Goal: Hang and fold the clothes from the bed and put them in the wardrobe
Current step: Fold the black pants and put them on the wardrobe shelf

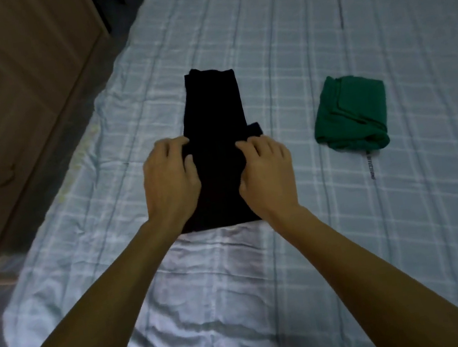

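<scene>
A black garment (212, 107) lies folded into a long narrow strip in the middle of the bed (318, 26). My left hand (170, 179) grips its left edge about halfway down, fingers curled over the cloth. My right hand (265, 168) pinches the right edge at the same height, where a small flap sticks out to the right. A green garment (351, 113) sits folded into a small bundle on the bed to the right, apart from both hands.
The bed has a light blue checked sheet. A wooden wardrobe with drawers (3, 103) stands along the left, separated from the bed by a narrow strip of floor. A dark thin line (340, 8) lies on the sheet farther back.
</scene>
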The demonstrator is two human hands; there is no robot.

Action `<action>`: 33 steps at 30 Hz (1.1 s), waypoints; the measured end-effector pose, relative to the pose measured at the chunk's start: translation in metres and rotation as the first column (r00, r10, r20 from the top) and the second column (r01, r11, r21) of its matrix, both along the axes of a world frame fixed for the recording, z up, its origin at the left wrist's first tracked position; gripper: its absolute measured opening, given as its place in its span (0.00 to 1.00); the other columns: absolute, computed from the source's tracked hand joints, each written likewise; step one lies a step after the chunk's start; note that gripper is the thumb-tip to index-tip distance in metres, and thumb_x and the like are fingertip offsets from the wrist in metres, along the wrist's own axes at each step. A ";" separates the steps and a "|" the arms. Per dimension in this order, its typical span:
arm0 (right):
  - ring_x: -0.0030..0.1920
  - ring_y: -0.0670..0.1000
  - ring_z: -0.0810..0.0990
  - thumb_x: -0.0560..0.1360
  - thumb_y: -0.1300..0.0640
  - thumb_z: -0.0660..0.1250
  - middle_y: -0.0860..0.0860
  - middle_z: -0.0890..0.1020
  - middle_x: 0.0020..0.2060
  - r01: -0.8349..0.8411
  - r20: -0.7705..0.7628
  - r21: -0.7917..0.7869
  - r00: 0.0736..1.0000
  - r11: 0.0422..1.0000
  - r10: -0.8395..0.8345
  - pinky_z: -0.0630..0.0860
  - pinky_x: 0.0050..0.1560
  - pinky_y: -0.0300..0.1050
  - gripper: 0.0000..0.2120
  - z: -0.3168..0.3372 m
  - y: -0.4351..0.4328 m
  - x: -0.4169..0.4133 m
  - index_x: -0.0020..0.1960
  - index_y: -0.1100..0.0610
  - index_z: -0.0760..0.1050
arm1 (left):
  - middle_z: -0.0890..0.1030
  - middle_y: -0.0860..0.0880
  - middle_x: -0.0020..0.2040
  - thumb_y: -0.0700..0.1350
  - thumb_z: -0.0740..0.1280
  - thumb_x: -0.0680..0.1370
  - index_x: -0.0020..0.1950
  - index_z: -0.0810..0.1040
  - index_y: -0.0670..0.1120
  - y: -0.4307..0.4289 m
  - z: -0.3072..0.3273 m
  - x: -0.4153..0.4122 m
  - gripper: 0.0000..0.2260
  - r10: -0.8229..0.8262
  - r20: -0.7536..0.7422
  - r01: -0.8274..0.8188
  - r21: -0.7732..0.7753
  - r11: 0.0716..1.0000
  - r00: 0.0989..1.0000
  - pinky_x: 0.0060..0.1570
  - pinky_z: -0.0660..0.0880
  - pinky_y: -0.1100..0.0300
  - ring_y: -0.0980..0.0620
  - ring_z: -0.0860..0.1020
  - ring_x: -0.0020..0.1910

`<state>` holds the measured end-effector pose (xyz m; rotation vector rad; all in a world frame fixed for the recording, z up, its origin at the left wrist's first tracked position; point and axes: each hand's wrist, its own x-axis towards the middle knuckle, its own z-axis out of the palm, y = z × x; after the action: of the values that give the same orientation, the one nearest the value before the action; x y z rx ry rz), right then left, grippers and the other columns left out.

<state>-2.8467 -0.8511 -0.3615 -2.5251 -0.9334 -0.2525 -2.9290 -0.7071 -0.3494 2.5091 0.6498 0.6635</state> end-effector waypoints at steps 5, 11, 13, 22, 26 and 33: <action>0.67 0.62 0.68 0.71 0.60 0.65 0.60 0.72 0.64 -0.240 -0.375 -0.280 0.919 0.930 0.124 0.67 0.65 0.56 0.26 -0.066 -0.010 -0.013 0.69 0.58 0.67 | 0.76 0.38 0.60 0.49 0.60 0.77 0.65 0.73 0.39 -0.009 -0.087 -0.028 0.20 -0.233 -0.337 0.252 0.014 0.968 0.912 0.54 0.73 0.48 0.39 0.77 0.55; 0.76 0.60 0.40 0.75 0.51 0.66 0.59 0.44 0.77 -0.297 -0.282 -0.562 0.946 0.772 0.159 0.40 0.74 0.59 0.42 -0.112 0.005 0.015 0.77 0.54 0.42 | 0.63 0.37 0.73 0.55 0.75 0.67 0.75 0.60 0.46 -0.004 -0.158 -0.024 0.42 -0.162 -0.619 0.293 0.115 0.949 0.769 0.66 0.63 0.39 0.38 0.62 0.72; 0.76 0.60 0.45 0.75 0.49 0.65 0.60 0.48 0.77 -0.315 -0.303 -0.586 0.940 0.746 0.159 0.43 0.74 0.60 0.40 -0.127 0.010 0.026 0.77 0.54 0.44 | 0.62 0.37 0.74 0.54 0.74 0.69 0.75 0.61 0.46 -0.003 -0.166 -0.009 0.39 -0.131 -0.616 0.274 0.143 0.951 0.777 0.67 0.62 0.39 0.38 0.61 0.73; 0.45 0.55 0.80 0.77 0.56 0.61 0.54 0.82 0.46 -0.406 -0.383 -0.542 0.899 0.736 0.214 0.73 0.40 0.46 0.09 -0.088 0.007 0.024 0.56 0.55 0.75 | 0.76 0.44 0.60 0.44 0.60 0.79 0.71 0.68 0.49 -0.006 -0.123 0.002 0.20 -0.289 -0.726 0.284 -0.133 0.949 0.624 0.50 0.71 0.54 0.43 0.74 0.56; 0.41 0.53 0.77 0.74 0.56 0.65 0.54 0.79 0.41 -0.694 -0.783 -0.436 0.606 0.573 0.138 0.74 0.41 0.45 0.04 -0.025 -0.010 0.012 0.42 0.55 0.73 | 0.79 0.51 0.47 0.49 0.64 0.78 0.50 0.76 0.50 -0.013 -0.058 -0.016 0.05 -0.633 -0.711 0.233 -0.589 0.774 0.306 0.44 0.69 0.62 0.53 0.76 0.45; 0.48 0.57 0.80 0.73 0.59 0.62 0.53 0.82 0.47 -0.436 -0.460 -0.473 0.863 0.765 0.208 0.73 0.45 0.47 0.12 0.040 0.011 0.042 0.56 0.52 0.77 | 0.80 0.46 0.53 0.49 0.65 0.77 0.56 0.77 0.50 0.016 0.013 0.017 0.09 -0.411 -0.653 0.261 -0.319 0.911 0.636 0.46 0.70 0.58 0.47 0.77 0.49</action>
<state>-2.8046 -0.8404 -0.3219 -2.6821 -1.4156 0.7171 -2.9123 -0.6909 -0.3360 2.5423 0.4196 -0.5417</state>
